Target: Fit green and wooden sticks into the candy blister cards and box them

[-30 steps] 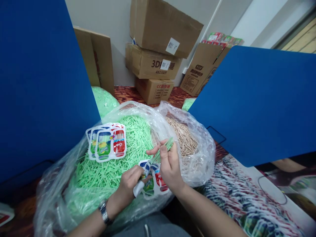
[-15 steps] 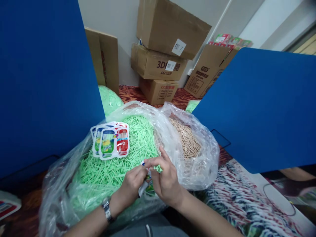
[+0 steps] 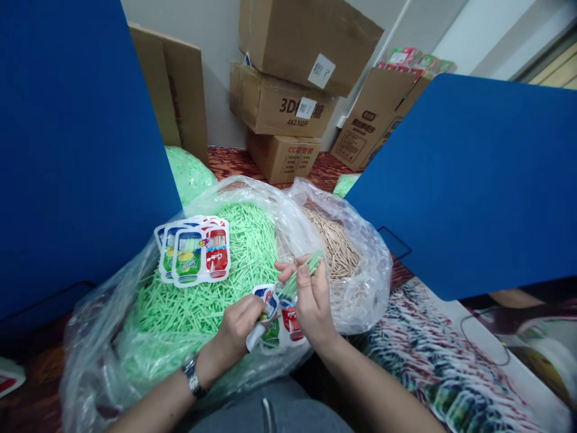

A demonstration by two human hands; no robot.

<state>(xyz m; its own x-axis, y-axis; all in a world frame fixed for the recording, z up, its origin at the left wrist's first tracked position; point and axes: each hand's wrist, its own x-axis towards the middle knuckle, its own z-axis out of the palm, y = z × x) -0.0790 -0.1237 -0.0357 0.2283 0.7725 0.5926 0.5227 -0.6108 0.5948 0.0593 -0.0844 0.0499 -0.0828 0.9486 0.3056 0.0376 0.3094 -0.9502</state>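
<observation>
My left hand (image 3: 240, 322) is closed on a printed pouch (image 3: 267, 300), pinching it by one side above the bag. In my right hand (image 3: 311, 297) is a small bundle of green candy sticks (image 3: 303, 275), held slanted with the lower ends close to the pouch; whether they are inside its mouth I cannot tell. Under my hands lies another Sprite and Cola printed pouch (image 3: 292, 323). Loose green candy sticks (image 3: 246, 240) fill a large clear plastic bag (image 3: 94, 343). On top of them rests a stack of flat printed pouches (image 3: 193, 252).
A second clear bag with tan sticks (image 3: 336, 243) stands to the right. Blue panels (image 3: 76, 150) rise at left and right (image 3: 473, 180). Cardboard boxes (image 3: 288, 114) are stacked behind. Many filled packs (image 3: 424, 355) lie at lower right.
My right hand has turned and moved right and up, so the green sticks now show lengthwise. My left hand still holds the pouch. The whole view has shifted slightly.
</observation>
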